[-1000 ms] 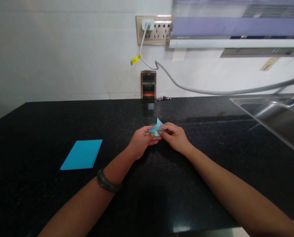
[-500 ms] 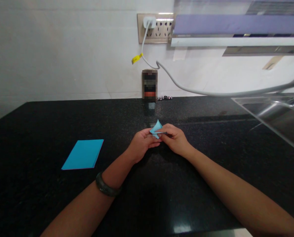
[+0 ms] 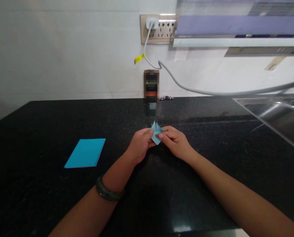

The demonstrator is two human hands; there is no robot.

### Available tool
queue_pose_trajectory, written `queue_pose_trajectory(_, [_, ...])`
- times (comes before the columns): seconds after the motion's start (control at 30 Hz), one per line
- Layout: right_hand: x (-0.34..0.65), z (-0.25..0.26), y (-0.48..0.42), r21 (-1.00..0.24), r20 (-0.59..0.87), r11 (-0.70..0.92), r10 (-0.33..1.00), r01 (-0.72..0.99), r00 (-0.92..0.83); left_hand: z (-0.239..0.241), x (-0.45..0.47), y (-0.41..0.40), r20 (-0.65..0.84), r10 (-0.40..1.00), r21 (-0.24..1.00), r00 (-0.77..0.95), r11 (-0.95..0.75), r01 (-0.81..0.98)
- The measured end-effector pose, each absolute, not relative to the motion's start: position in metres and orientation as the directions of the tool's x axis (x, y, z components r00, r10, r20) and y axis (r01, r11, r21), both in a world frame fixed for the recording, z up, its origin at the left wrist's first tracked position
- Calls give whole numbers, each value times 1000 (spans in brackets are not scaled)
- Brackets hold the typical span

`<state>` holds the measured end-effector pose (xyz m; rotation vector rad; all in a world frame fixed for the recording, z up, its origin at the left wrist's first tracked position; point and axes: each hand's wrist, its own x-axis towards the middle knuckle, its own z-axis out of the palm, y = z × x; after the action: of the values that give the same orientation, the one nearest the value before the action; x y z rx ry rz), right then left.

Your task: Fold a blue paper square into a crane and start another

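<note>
A small folded piece of light blue paper [image 3: 157, 134] is pinched between my two hands, its two pointed tips upward with a narrow slit between them. My left hand [image 3: 141, 142] grips its left side, the thumb lying on the front face. On the right side, my right hand [image 3: 175, 141] has its thumb on the front and its fingers behind the paper. Part of the folded paper is hidden by my fingers. To the left, a stack of bright blue square paper [image 3: 85, 153] lies flat on the dark countertop [image 3: 43, 131].
A phone-like device [image 3: 151, 85], its screen blurred, leans against the wall beside a beaded string [image 3: 166, 97]. Above it, a plug [image 3: 152, 23] sits in the wall socket, its grey cable [image 3: 176, 81] running right. A metal sink [image 3: 280, 113] is at the right.
The folded paper has been turned so its front face and two upper points now show. My right thumb has moved onto its front. The view has shifted slightly.
</note>
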<state>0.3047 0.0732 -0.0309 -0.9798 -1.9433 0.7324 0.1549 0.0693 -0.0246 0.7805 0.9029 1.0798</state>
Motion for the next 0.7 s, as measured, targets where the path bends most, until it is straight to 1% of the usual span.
queue_pose_trajectory(0.07, [299,-40,75,-790,408,463,887,401,-218,-26,159,71,-194,961,902,199,254,-350])
queue_pose_trajectory(0.13, [295,-48,78,-824,364,374,925,426,-107,-30,164,73,-164,973,937,164,205,-282])
queue_pose_trajectory(0.27, [292,-56,85,-922,314,298,949,247,26,-41,168,79,-131,988,981,78,140,-131])
queue_pose_trajectory(0.33, [293,-56,89,-938,271,262,963,228,8,-46,167,80,-118,992,990,49,122,-74])
queue_pose_trajectory(0.47, [297,-54,93,-939,175,197,979,282,-102,-49,164,81,-100,994,994,50,102,-26])
queue_pose_trajectory(0.57, [298,-52,93,-956,140,161,985,244,-100,-46,163,79,-124,986,987,115,135,-91])
queue_pose_trajectory(0.6, [299,-52,93,-964,133,152,986,220,-96,-44,163,79,-153,977,973,149,175,-152])
queue_pose_trajectory(0.67, [299,-52,93,-975,131,146,987,168,-95,-41,163,78,-227,951,902,208,286,-324])
queue_pose_trajectory(0.7, [300,-52,93,-978,135,149,986,145,-100,-40,163,78,-248,941,867,231,322,-379])
